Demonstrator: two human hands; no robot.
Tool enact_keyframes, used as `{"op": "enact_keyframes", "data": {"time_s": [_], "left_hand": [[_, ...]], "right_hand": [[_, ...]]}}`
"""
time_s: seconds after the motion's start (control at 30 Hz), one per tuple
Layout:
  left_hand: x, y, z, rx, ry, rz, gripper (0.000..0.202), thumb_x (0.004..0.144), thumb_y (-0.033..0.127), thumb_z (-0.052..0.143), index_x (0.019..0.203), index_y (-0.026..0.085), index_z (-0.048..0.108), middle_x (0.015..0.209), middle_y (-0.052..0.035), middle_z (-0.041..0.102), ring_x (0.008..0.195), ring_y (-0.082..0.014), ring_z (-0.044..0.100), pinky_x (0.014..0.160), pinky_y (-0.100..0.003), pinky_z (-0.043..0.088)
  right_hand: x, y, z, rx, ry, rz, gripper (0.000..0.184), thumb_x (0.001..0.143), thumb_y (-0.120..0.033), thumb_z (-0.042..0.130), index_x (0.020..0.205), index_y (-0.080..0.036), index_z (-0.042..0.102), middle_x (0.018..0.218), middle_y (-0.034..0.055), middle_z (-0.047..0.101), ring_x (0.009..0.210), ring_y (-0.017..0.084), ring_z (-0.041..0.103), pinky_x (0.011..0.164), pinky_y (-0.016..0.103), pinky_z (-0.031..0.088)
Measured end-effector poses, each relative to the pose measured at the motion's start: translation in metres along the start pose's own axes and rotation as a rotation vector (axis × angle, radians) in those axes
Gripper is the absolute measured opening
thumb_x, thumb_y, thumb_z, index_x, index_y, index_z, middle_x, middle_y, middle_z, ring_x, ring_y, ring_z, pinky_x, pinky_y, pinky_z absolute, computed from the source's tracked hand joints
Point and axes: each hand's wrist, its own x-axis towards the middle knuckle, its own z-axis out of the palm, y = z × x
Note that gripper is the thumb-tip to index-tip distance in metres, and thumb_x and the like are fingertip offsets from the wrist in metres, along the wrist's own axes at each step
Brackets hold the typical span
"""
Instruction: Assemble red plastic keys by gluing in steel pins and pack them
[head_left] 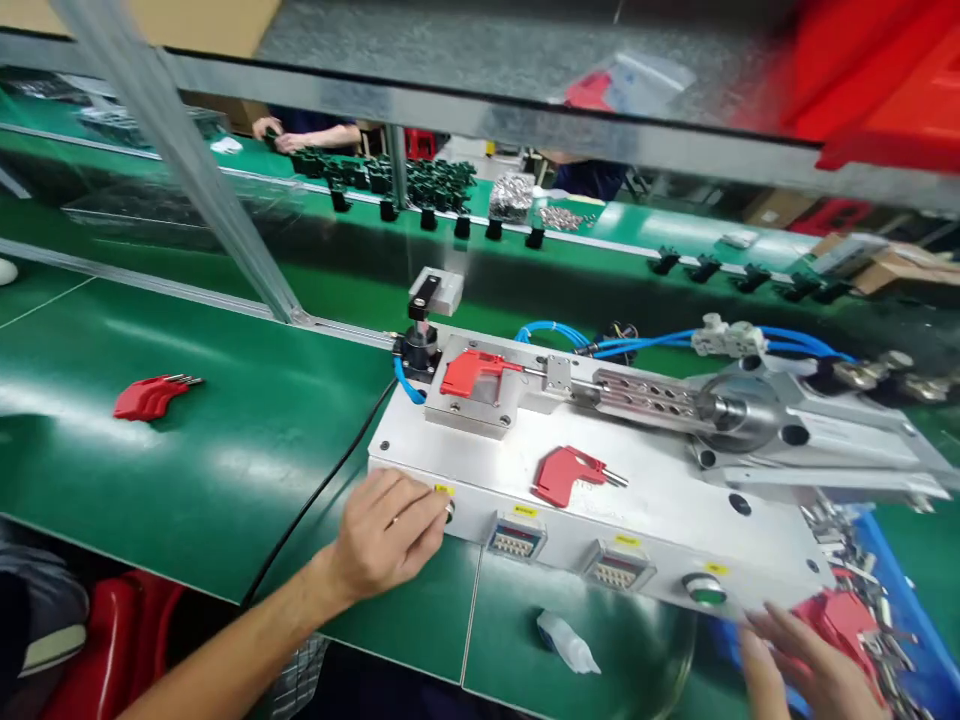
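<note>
Left hand [386, 535] loosely curled, right hand [806, 665] spread

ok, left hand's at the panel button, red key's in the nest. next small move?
Probably press that button with the left hand: its fingertips rest on it, the red key sits in the nest, and the right hand is off at the blue bin, clear of the cylinder.

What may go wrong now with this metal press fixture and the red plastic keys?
1. The left hand touches the small round button on the silver box; if the perforated steel pusher advances, the red plastic key in the nest might jam.
2. The second red key, loose on the box, could be knocked off.
</note>
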Motion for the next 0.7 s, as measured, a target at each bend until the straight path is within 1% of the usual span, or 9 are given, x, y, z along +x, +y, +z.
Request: {"op": "enact_keyframes", "data": {"time_s": [0.07,0.1,0.17,0.23,0.37,0.47,0.53,0.6,0.7], "left_hand": [[-0.025,0.009,-0.002,0.048,-0.058,-0.043,0.012,0.104,0.008,0.06,0.113,0.013,0.067,0.086,-0.0072,0.073,0.074,-0.0201,0.059,0.067,-0.035,0.041],[-0.032,0.011,-0.003,0.06,-0.092,-0.059,0.015,0.104,0.007,0.061,0.117,0.012,0.067,0.088,-0.0082,0.074,0.076,-0.0205,0.061,0.068,-0.035,0.042],[-0.037,0.013,-0.007,0.04,-0.149,-0.087,0.02,0.104,0.006,0.063,0.123,0.012,0.067,0.092,-0.0092,0.076,0.078,-0.021,0.063,0.07,-0.035,0.044],[-0.033,0.014,-0.012,-0.014,-0.193,-0.134,0.02,0.105,0.007,0.062,0.124,0.015,0.066,0.093,-0.0083,0.077,0.079,-0.021,0.065,0.071,-0.035,0.047],[-0.021,0.02,-0.018,-0.132,-0.25,-0.292,0.022,0.106,0.007,0.06,0.122,0.02,0.066,0.089,-0.003,0.072,0.077,-0.0182,0.065,0.074,-0.033,0.052],[-0.019,0.026,-0.014,-0.176,-0.213,-0.375,0.022,0.104,0.005,0.062,0.118,0.021,0.067,0.087,-0.0013,0.069,0.078,-0.0172,0.065,0.074,-0.032,0.052],[-0.02,0.029,-0.01,-0.174,-0.162,-0.408,0.021,0.102,0.005,0.065,0.114,0.022,0.068,0.085,-0.0002,0.067,0.076,-0.0163,0.064,0.072,-0.031,0.051],[-0.022,0.029,-0.009,-0.161,-0.143,-0.417,0.019,0.101,0.005,0.066,0.11,0.022,0.068,0.083,0.0009,0.066,0.074,-0.015,0.062,0.071,-0.03,0.05],[-0.019,0.025,-0.015,-0.176,-0.207,-0.405,0.016,0.102,0.008,0.067,0.11,0.022,0.069,0.079,0.0021,0.064,0.071,-0.0139,0.059,0.069,-0.029,0.05]], "right_hand": [[-0.003,-0.015,0.009,0.02,-0.041,0.069,0.04,0.096,-0.058,0.073,0.114,-0.023,0.077,0.103,0.0083,0.079,0.085,0.025,0.073,0.083,0.039,0.061],[-0.002,-0.021,0.013,0.036,-0.052,0.103,0.041,0.094,-0.061,0.074,0.109,-0.022,0.077,0.099,0.0081,0.079,0.083,0.025,0.074,0.081,0.039,0.062],[0.004,-0.028,0.018,0.078,-0.036,0.17,0.042,0.092,-0.063,0.075,0.101,-0.022,0.077,0.091,0.0074,0.079,0.077,0.024,0.075,0.075,0.037,0.063],[0.01,-0.029,0.019,0.116,-0.013,0.22,0.04,0.088,-0.061,0.079,0.097,-0.022,0.076,0.085,0.0065,0.077,0.073,0.023,0.074,0.07,0.036,0.063],[0.013,-0.025,0.018,0.167,0.005,0.267,0.035,0.083,-0.054,0.086,0.094,-0.022,0.077,0.079,0.0047,0.075,0.069,0.023,0.072,0.063,0.035,0.061],[0.01,-0.024,0.02,0.169,0.03,0.254,0.031,0.083,-0.051,0.087,0.094,-0.023,0.077,0.08,0.0042,0.075,0.067,0.022,0.07,0.061,0.035,0.06],[0.007,-0.024,0.023,0.13,0.065,0.229,0.027,0.085,-0.047,0.086,0.095,-0.023,0.076,0.082,0.004,0.075,0.067,0.021,0.07,0.063,0.035,0.061],[0.004,-0.026,0.027,0.087,0.091,0.204,0.024,0.089,-0.045,0.083,0.096,-0.023,0.076,0.084,0.0042,0.075,0.069,0.02,0.07,0.067,0.036,0.061],[0.002,-0.027,0.03,0.093,0.097,0.172,0.024,0.092,-0.044,0.079,0.099,-0.022,0.073,0.083,0.0041,0.072,0.07,0.021,0.069,0.068,0.036,0.06]]}}
